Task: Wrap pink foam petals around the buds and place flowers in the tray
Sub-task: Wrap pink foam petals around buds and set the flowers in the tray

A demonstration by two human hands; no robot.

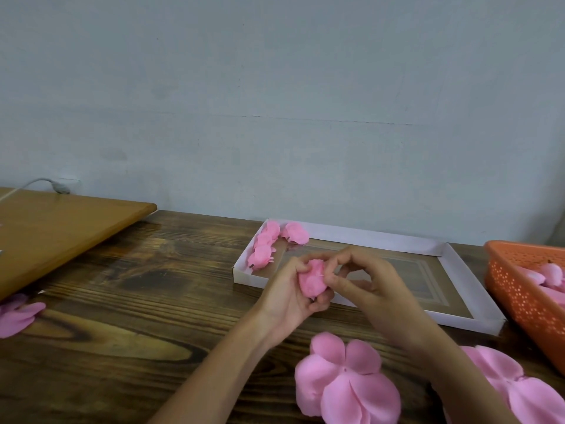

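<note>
**A person's left hand (290, 301) and right hand (379, 289) hold a pink foam flower (312, 283) above a wooden counter (137, 301), at the near edge of a white tray (360, 237).**

The left hand cups the flower from below, fingers curled round it, while the right hand's thumb and forefinger pinch its right side. A row of finished flowers (264, 246) lies in the tray's far left corner, against the rim. Flat pink petal sheets lie on the counter: one petal sheet (345, 384) between the forearms, a second sheet (516, 390) partly under the right forearm, and a third sheet (18, 316) at the left edge of view. An orange basket (519, 295) holding pink buds (553, 273) stands just right of the tray. A brown board (61, 228) rests at far left, with a grey cable (46, 182) behind it by the pale wall.
</note>
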